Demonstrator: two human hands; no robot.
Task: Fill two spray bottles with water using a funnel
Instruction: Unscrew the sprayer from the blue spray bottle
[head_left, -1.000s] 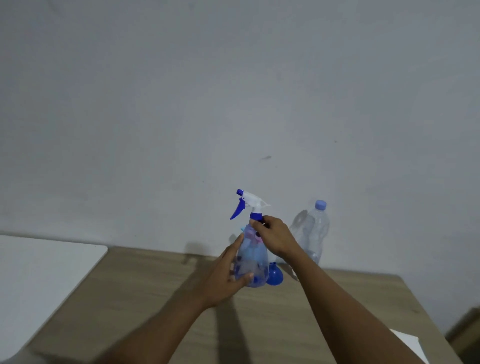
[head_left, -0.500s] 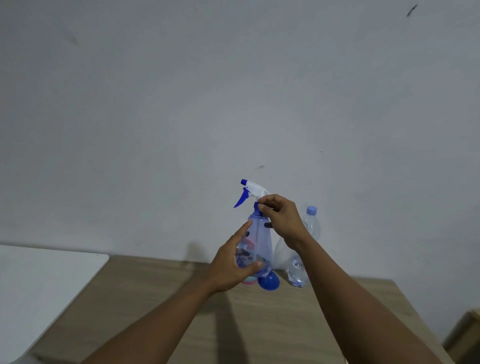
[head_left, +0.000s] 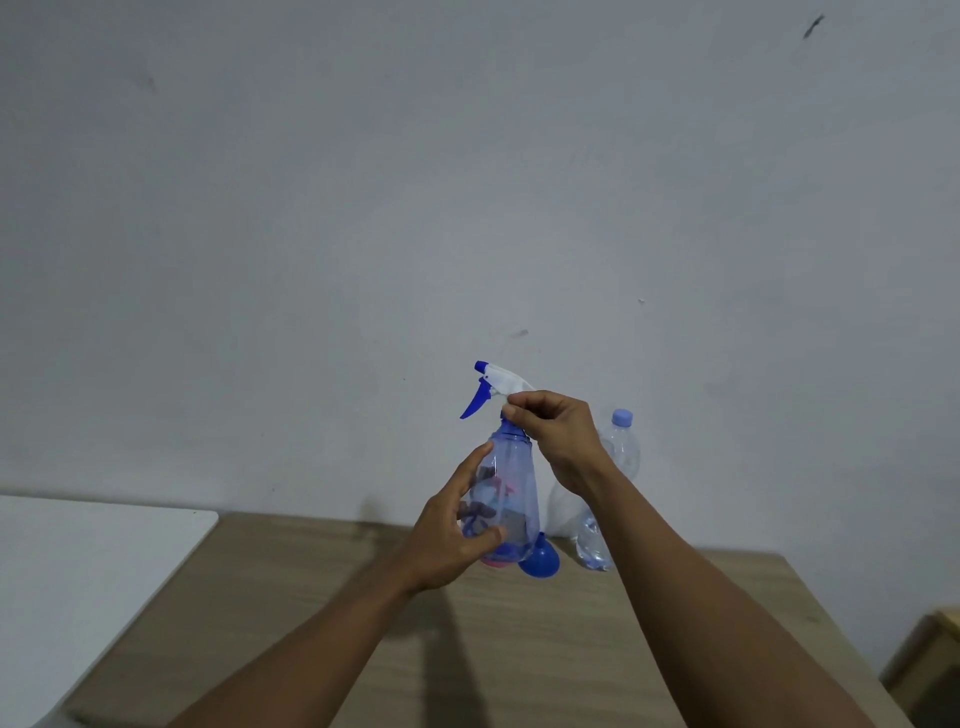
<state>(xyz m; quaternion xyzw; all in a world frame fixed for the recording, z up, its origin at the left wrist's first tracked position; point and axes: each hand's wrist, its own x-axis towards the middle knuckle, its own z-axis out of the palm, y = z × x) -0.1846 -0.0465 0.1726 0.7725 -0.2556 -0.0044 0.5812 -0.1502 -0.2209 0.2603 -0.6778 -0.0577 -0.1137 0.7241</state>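
I hold a clear blue spray bottle (head_left: 511, 483) upright in the air above the wooden table (head_left: 363, 623). My left hand (head_left: 454, 540) grips its lower body. My right hand (head_left: 553, 434) pinches the collar under the white and blue trigger head (head_left: 493, 387). A blue funnel (head_left: 540, 558) lies on the table just behind the bottle. A clear water bottle (head_left: 605, 499) with a light blue cap stands at the back by the wall. A pink base (head_left: 491, 561) of another object peeks out below the held bottle, mostly hidden.
A white surface (head_left: 78, 582) adjoins the table on the left. A plain grey wall (head_left: 467, 208) rises right behind the table. A brown piece of furniture (head_left: 930, 670) sits low at the right edge.
Both hands have lifted the spray bottle a little higher. My right hand has shifted up from the neck to the collar under the trigger head. The view has tilted upward.
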